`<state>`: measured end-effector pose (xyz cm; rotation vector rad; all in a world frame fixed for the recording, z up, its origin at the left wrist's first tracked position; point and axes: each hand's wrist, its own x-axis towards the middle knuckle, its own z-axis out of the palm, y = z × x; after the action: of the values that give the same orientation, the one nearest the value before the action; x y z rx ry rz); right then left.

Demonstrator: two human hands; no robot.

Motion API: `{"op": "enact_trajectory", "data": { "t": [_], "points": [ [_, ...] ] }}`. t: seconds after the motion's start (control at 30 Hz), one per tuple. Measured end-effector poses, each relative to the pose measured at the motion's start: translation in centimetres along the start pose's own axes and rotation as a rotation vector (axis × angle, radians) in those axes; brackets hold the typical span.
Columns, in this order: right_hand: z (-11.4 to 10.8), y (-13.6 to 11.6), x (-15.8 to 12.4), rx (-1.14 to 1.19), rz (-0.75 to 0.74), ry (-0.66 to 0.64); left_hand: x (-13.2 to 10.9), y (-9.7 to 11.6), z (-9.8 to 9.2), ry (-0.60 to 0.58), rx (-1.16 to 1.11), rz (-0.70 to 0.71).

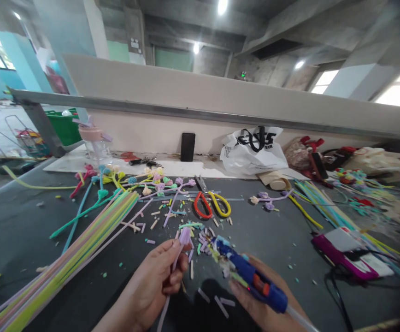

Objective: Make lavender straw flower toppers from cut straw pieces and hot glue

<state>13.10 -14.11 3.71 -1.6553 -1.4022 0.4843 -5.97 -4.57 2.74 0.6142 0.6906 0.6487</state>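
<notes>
Left hand: the left hand (155, 281) is curled, thumb and fingertips pinched narrow round a lilac flower stem (176, 263), held near its upper end.
Stem axis: the stem runs from 7 o'clock low beside the wrist to 1 o'clock, where its fuzzy lilac head (185, 235) stands just above the fingertips.
Right hand: the right hand (262, 309) is wrapped round the grip of a blue glue gun (251, 276) with an orange trigger; whether a finger presses the trigger, I cannot tell.
Gun axis: the gun lies from 4 o'clock at its rear, where a white glue stick (302, 318) juts out, to 10 o'clock at its nozzle (217, 242).
Key relation: the nozzle lies at 3 o'clock from the lilac head, near it but apart; the gun's long axis aims toward that head, and the two axes cross above the left fingertips.
Nearer hand: the left hand is the nearer to the head, since it holds the stem just beneath it.
Surroundings: cut scraps (203, 240) lie on the dark table (272, 240) at 12 o'clock from both hands; scissors with red and yellow handles (211, 205) lie beyond; a bundle of pastel stems (82, 253) stretches off at 9 o'clock.
</notes>
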Motion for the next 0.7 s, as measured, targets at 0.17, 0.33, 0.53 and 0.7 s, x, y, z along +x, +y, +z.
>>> {"op": "enact_trajectory", "data": {
  "t": [0.17,0.33,0.53,0.7],
  "points": [
    [0.7,-1.7,0.2,-0.132,-0.235,-0.048,-0.3,0.1,0.1,-0.002,0.016,-0.003],
    [1.0,-2.1,0.0,-0.185,-0.260,-0.061,-0.4,0.1,0.1,-0.033,0.021,0.011],
    [1.2,-2.3,0.3,-0.182,-0.304,-0.080,-0.3,-0.1,0.1,-0.027,0.029,0.025],
    [1.4,-1.8,-0.4,-0.217,-0.283,-0.030,-0.1,-0.1,0.1,-0.030,0.030,0.027]
  ]
}}
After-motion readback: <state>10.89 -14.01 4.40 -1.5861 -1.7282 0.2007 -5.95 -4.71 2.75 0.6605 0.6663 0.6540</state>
